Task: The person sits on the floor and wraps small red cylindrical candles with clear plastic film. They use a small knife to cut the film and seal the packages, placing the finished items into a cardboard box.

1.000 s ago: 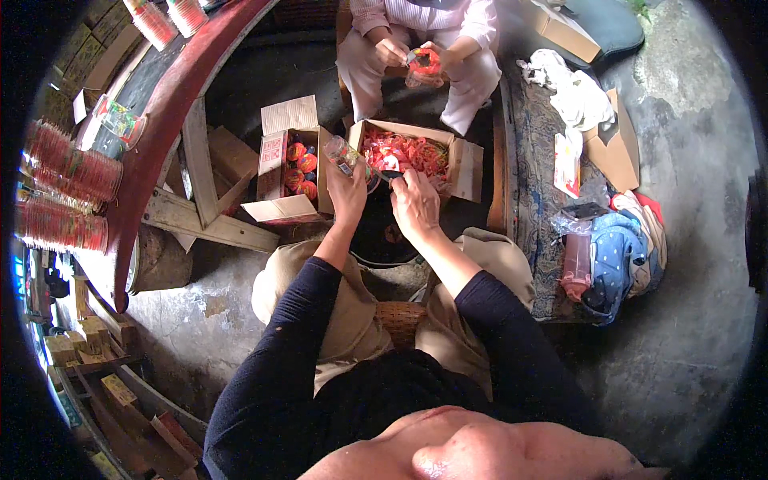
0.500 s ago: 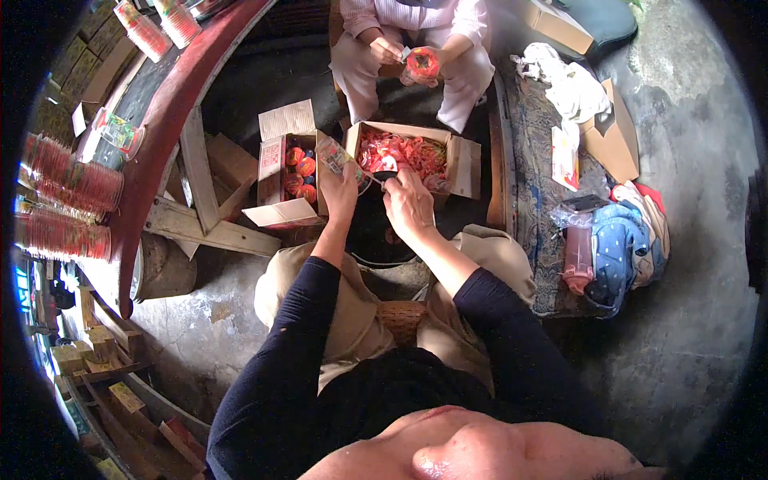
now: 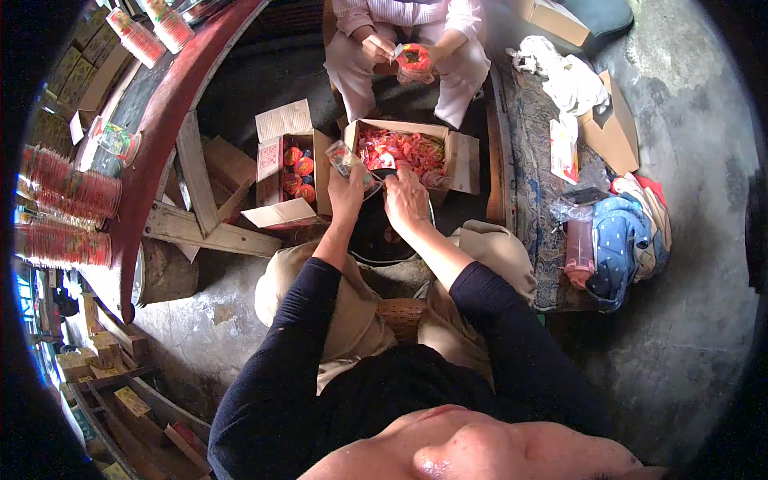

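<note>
My left hand (image 3: pixel 346 196) is closed round a clear plastic cup (image 3: pixel 342 158) with red and green print, tilted over a dark bucket (image 3: pixel 382 254) between my knees. Close beside it, my right hand (image 3: pixel 408 200) grips a small scoop (image 3: pixel 385 173) with a dark bowl, held near the cup's mouth. Its handle is mostly hidden by my fingers. Just beyond my hands, an open carton (image 3: pixel 462 164) holds a heap of red plastic pieces. Left of it, another open carton (image 3: pixel 270 170) contains several red-topped round containers (image 3: pixel 304 166).
Across from me a seated person (image 3: pixel 408 36) holds a red-rimmed cup (image 3: pixel 414 60) with dark contents. Stacked printed cups (image 3: pixel 64 244) line the red-edged table (image 3: pixel 148 136) at left. A patterned bench (image 3: pixel 528 240) at right bears cloths, a pink bottle (image 3: pixel 578 254) and a carton.
The cup in my left hand has tipped and shifted slightly toward me, while the scoop stays by it. Opposite, the person's cup has turned so its dark contents show.
</note>
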`<state>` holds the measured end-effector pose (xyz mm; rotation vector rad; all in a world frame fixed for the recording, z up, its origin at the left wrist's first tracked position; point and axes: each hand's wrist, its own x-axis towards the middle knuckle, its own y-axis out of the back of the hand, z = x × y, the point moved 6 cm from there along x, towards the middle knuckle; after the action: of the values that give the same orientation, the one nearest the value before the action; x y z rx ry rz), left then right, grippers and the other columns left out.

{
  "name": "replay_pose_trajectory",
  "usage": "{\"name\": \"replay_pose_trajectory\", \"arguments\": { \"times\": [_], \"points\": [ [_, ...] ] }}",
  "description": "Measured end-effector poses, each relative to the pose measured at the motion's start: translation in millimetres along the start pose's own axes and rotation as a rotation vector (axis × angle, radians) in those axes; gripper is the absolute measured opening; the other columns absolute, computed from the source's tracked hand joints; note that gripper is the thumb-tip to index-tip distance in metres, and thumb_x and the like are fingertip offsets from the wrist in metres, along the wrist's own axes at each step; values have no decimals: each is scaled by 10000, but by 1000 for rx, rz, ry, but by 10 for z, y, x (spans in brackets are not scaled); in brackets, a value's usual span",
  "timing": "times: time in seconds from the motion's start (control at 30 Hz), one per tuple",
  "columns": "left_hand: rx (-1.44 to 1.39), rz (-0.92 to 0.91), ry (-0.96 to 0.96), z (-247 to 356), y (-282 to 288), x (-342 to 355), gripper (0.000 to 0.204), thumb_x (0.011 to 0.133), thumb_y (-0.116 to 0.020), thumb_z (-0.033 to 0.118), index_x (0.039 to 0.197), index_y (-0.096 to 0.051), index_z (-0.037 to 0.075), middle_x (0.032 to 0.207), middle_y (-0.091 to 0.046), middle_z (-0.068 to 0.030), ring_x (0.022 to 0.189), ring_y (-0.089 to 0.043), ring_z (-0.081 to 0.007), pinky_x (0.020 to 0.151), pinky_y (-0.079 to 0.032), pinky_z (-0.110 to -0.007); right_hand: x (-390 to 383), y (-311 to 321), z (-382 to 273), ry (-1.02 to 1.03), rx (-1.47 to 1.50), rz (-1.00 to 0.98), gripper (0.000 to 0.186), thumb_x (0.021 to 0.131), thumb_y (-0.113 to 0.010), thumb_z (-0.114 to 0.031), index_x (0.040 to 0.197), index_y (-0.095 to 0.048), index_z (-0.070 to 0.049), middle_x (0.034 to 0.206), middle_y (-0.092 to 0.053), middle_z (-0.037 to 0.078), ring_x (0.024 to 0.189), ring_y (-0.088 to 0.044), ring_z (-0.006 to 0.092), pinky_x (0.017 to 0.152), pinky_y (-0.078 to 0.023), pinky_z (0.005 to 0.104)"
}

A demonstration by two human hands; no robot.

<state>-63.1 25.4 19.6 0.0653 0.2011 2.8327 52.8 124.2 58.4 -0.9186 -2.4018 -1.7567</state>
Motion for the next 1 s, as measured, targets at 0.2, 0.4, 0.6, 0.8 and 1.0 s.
{"name": "replay_pose_trajectory", "arguments": {
  "times": [0.2,0.4,0.6,0.8,1.0],
  "points": [
    [-86,-70,-52,126,35,-4,364,855,-582,81,1189,-466,-8,1029,-593,-101,913,-576,-190,813,-472,-329,14,51,226,-145,200,53,99,768,-668,-116,815,-639,-34,935,-625,134,884,-625,327,778,-502,434],
    [-200,151,-148,68,172,102,453,850,-621,180,1197,-434,-44,1015,-622,-145,873,-618,-218,797,-492,-360,-36,384,78,-19,241,120,98,740,-679,-63,807,-608,-51,859,-564,109,861,-603,302,726,-514,408],
    [-27,173,-160,380,160,-21,547,848,-641,189,1211,-364,-112,984,-594,-207,850,-602,-237,745,-492,-373,-105,430,-76,73,197,120,111,731,-690,-61,827,-636,-65,865,-571,86,843,-610,278,710,-522,392],
    [185,250,-276,211,217,28,538,851,-633,183,1189,-338,-115,892,-595,-258,735,-615,-316,654,-494,-403,-113,385,-191,189,123,114,122,726,-675,-62,801,-583,-38,856,-528,124,872,-572,300,738,-498,402],
    [76,174,-194,209,153,-2,487,858,-618,180,1162,-351,-93,891,-607,-242,770,-627,-313,685,-494,-408,-94,266,-172,159,72,84,114,733,-666,-73,778,-572,-27,849,-536,146,872,-575,318,726,-502,413]
  ]
}}
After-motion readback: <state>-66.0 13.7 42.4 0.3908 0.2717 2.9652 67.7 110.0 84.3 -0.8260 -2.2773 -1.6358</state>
